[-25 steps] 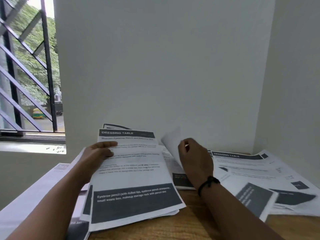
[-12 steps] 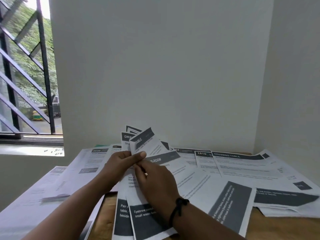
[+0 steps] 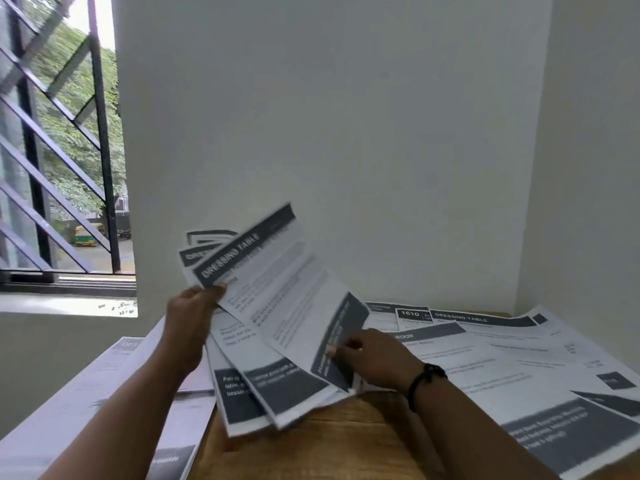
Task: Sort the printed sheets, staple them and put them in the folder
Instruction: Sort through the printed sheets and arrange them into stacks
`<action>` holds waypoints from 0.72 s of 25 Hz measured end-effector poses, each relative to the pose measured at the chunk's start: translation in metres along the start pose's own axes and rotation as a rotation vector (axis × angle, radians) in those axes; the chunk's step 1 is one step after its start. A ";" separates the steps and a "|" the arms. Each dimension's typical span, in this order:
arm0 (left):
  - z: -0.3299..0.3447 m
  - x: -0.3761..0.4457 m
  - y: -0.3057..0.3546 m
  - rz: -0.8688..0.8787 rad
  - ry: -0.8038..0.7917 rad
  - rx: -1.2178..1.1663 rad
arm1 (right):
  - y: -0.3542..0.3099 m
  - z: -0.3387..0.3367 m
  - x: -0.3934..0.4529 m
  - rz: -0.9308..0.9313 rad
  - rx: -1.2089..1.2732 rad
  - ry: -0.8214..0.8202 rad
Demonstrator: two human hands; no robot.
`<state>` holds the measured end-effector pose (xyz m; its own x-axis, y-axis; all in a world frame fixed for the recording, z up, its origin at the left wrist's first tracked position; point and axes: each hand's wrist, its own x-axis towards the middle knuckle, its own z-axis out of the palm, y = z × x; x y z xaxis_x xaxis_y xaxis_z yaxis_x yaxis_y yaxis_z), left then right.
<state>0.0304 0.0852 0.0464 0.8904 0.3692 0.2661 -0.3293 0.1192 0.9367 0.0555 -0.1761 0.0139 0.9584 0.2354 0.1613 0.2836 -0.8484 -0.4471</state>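
Grey-banded printed sheets (image 3: 277,306) fanned, tilted; left hand (image 3: 188,318) grip pinches top, right hand (image 3: 375,358) grip pinches bottom.

The fanned printed sheets (image 3: 277,327) are white with fine grey text, each crossed by a dark grey header band and a dark grey footer block carrying white lettering; the top one reads "DRESSING TABLE". The spread sheets (image 3: 485,355) show the same white and dark grey scheme, 1 headed "1610". The table (image 3: 322,441) is warm brown wood grain. A wristband (image 3: 424,382) is black. The window grille (image 3: 69,140) is black, with green foliage behind.
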 end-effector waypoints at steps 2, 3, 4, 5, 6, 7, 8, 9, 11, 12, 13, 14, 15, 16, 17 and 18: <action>-0.012 0.006 0.006 0.071 0.097 -0.118 | 0.005 -0.001 0.000 0.031 0.052 -0.025; -0.018 0.012 0.007 0.095 0.133 -0.178 | 0.005 -0.002 0.001 0.043 0.070 -0.011; -0.024 0.017 0.008 0.107 0.141 -0.261 | 0.003 -0.004 0.001 0.043 0.101 0.028; -0.031 0.022 0.008 0.103 0.115 -0.348 | 0.000 -0.006 0.001 0.045 0.170 0.100; -0.035 0.026 0.008 0.084 0.072 -0.414 | -0.002 -0.011 0.000 0.058 0.302 0.208; -0.038 0.029 0.009 0.047 0.027 -0.437 | -0.004 -0.019 -0.002 0.085 0.444 0.353; -0.038 0.028 0.010 0.000 -0.028 -0.408 | -0.004 -0.032 -0.004 0.098 0.560 0.521; -0.034 0.026 0.010 -0.047 -0.089 -0.351 | -0.003 -0.045 -0.009 0.080 0.612 0.690; -0.021 0.014 0.010 -0.151 -0.226 -0.257 | 0.006 -0.066 -0.015 0.043 0.634 0.828; -0.014 0.009 0.009 -0.179 -0.266 -0.203 | 0.011 -0.071 -0.015 0.033 0.660 0.752; -0.009 0.007 0.007 -0.179 -0.276 -0.133 | 0.014 -0.072 -0.014 0.056 0.688 0.586; -0.005 0.005 0.004 -0.164 -0.261 -0.046 | 0.015 -0.070 -0.014 0.116 0.682 0.368; -0.002 0.003 0.002 -0.150 -0.238 0.045 | 0.016 -0.065 -0.015 0.174 0.630 0.163; -0.001 0.002 0.000 -0.143 -0.219 0.133 | 0.017 -0.060 -0.015 0.223 0.576 0.015; 0.001 0.001 -0.003 -0.147 -0.210 0.197 | 0.022 -0.055 -0.012 0.267 0.541 -0.035; 0.002 -0.001 -0.004 -0.162 -0.219 0.227 | 0.025 -0.052 -0.010 0.303 0.545 -0.011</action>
<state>0.0313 0.0820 0.0427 0.9797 0.1533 0.1293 -0.1218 -0.0571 0.9909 0.0514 -0.2242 0.0465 0.9983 0.0294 -0.0508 -0.0285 -0.5148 -0.8568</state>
